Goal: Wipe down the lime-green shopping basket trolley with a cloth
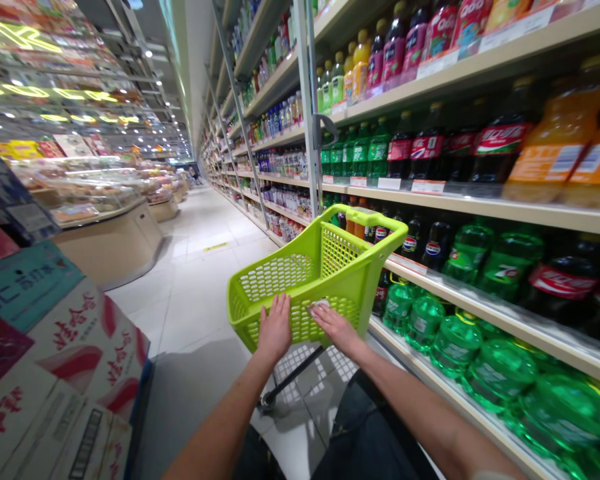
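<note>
Lime-green plastic forms the shopping cart (347,277) in front of you, standing on the pale tiled floor (195,273) of the aisle, near the drink shelves (480,202) with their large green bottles (455,341) low down. Your left hand (275,327) lies over the near side wall, fingers stretched out and nearly together, with nothing visible in its grasp. Your right hand (336,325) reaches the same wall farther to the right, fingers extended and close together; a small whitish cloth or tissue (320,304) shows at the fingertips, though you cannot tell whether it is pinched or merely pressed under them. Stacked cartons (117,353) stand off to your left, well apart from the cart. As a judgement, the work at this side wall is under way rather than finished, since both hands are on it. Which parts of the cart are done and which are left cannot be told: the plastic looks alike throughout.
</note>
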A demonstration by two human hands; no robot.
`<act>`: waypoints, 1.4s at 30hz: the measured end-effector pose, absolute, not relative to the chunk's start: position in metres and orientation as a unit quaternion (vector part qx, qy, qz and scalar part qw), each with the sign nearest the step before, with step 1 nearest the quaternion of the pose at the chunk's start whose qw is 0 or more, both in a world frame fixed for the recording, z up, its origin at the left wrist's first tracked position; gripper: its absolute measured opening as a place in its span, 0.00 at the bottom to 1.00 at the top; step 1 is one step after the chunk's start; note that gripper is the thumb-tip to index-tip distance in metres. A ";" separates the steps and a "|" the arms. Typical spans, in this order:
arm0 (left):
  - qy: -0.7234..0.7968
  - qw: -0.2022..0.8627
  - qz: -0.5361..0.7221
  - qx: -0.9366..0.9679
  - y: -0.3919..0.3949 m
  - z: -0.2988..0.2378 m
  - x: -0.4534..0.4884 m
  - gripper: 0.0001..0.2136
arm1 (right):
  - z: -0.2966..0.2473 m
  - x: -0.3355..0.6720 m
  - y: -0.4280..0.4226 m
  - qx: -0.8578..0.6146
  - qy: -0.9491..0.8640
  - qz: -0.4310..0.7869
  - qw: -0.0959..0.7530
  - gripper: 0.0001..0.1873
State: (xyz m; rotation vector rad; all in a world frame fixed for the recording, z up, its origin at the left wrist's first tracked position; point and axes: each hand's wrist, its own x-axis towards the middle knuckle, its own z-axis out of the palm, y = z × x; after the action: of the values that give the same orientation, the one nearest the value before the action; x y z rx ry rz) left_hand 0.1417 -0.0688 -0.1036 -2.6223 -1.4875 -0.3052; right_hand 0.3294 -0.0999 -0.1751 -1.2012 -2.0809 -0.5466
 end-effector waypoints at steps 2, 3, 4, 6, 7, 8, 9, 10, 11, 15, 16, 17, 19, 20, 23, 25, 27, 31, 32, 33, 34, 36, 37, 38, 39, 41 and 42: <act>-0.491 0.060 -0.101 -0.863 -0.069 -0.104 0.143 0.32 | -0.177 0.335 -0.106 -0.464 -0.795 -0.213 0.326 0.20; -0.492 0.062 -0.103 -0.862 -0.070 -0.103 0.144 0.32 | -0.173 0.337 -0.108 -0.467 -0.790 -0.220 0.330 0.21; -0.492 0.064 -0.105 -0.862 -0.071 -0.103 0.146 0.32 | -0.166 0.339 -0.107 -0.470 -0.783 -0.230 0.337 0.21; -0.487 0.069 -0.106 -0.864 -0.073 -0.101 0.151 0.32 | -0.151 0.343 -0.101 -0.478 -0.766 -0.252 0.349 0.21; -0.484 0.070 -0.103 -0.866 -0.074 -0.101 0.154 0.32 | -0.147 0.346 -0.098 -0.479 -0.762 -0.262 0.349 0.21; -0.482 0.071 -0.099 -0.868 -0.076 -0.101 0.156 0.32 | -0.147 0.349 -0.095 -0.479 -0.763 -0.269 0.341 0.20; -0.481 0.072 -0.095 -0.869 -0.077 -0.101 0.158 0.32 | -0.152 0.353 -0.094 -0.478 -0.768 -0.273 0.327 0.20; -0.482 0.074 -0.091 -0.869 -0.078 -0.101 0.159 0.32 | -0.159 0.357 -0.095 -0.477 -0.776 -0.274 0.310 0.20; -0.482 0.077 -0.088 -0.868 -0.079 -0.101 0.159 0.33 | -0.168 0.361 -0.097 -0.475 -0.784 -0.272 0.293 0.19; -0.489 0.093 -0.085 -0.863 -0.080 -0.100 0.160 0.33 | -0.175 0.371 -0.105 -0.477 -0.794 -0.267 0.268 0.19; -0.493 0.097 -0.089 -0.860 -0.080 -0.099 0.162 0.33 | -0.166 0.373 -0.105 -0.479 -0.788 -0.272 0.276 0.20; -0.495 0.101 -0.094 -0.858 -0.081 -0.098 0.164 0.32 | -0.155 0.375 -0.103 -0.482 -0.778 -0.280 0.288 0.20; -0.499 0.105 -0.100 -0.854 -0.081 -0.097 0.167 0.32 | -0.135 0.381 -0.097 -0.492 -0.756 -0.299 0.312 0.20; -0.500 0.106 -0.099 -0.854 -0.081 -0.097 0.169 0.32 | -0.130 0.385 -0.095 -0.496 -0.749 -0.304 0.317 0.20; -0.494 0.109 -0.086 -0.858 -0.080 -0.098 0.169 0.33 | -0.142 0.399 -0.098 -0.505 -0.755 -0.294 0.298 0.20; -0.488 0.114 -0.079 -0.862 -0.079 -0.099 0.167 0.33 | -0.157 0.409 -0.106 -0.509 -0.765 -0.275 0.283 0.20; -0.489 0.114 -0.076 -0.862 -0.078 -0.099 0.166 0.33 | -0.158 0.418 -0.112 -0.515 -0.762 -0.267 0.288 0.20; -0.501 0.112 -0.084 -0.854 -0.079 -0.097 0.168 0.32 | -0.116 0.435 -0.108 -0.543 -0.715 -0.286 0.336 0.22; -0.503 0.112 -0.086 -0.853 -0.079 -0.097 0.169 0.32 | -0.106 0.439 -0.106 -0.554 -0.701 -0.290 0.344 0.22; -0.505 0.112 -0.087 -0.852 -0.079 -0.097 0.169 0.31 | -0.101 0.442 -0.104 -0.564 -0.691 -0.291 0.346 0.22; -0.504 0.112 -0.087 -0.852 -0.079 -0.097 0.169 0.31 | -0.102 0.445 -0.104 -0.573 -0.686 -0.289 0.343 0.23; -0.498 0.114 -0.087 -0.855 -0.078 -0.098 0.168 0.31 | -0.114 0.448 -0.108 -0.577 -0.693 -0.280 0.329 0.23; -0.495 0.116 -0.088 -0.857 -0.078 -0.099 0.168 0.32 | -0.122 0.450 -0.111 -0.573 -0.702 -0.274 0.321 0.23; -0.492 0.118 -0.089 -0.858 -0.077 -0.100 0.167 0.32 | -0.129 0.452 -0.114 -0.568 -0.710 -0.270 0.317 0.23; -0.491 0.121 -0.091 -0.858 -0.077 -0.100 0.166 0.32 | -0.131 0.454 -0.117 -0.561 -0.716 -0.268 0.317 0.23; -0.493 0.124 -0.095 -0.856 -0.077 -0.101 0.166 0.32 | -0.120 0.464 -0.120 -0.559 -0.705 -0.275 0.338 0.25; -0.496 0.126 -0.097 -0.854 -0.077 -0.102 0.166 0.32 | -0.108 0.470 -0.119 -0.568 -0.686 -0.283 0.356 0.26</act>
State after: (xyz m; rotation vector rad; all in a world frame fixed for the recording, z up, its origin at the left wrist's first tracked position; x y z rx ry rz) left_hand 0.1664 -0.0766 -0.1016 -2.4870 -1.4438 -0.2816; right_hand 0.4698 -0.1187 -0.1085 -1.4657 -1.7721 -0.7311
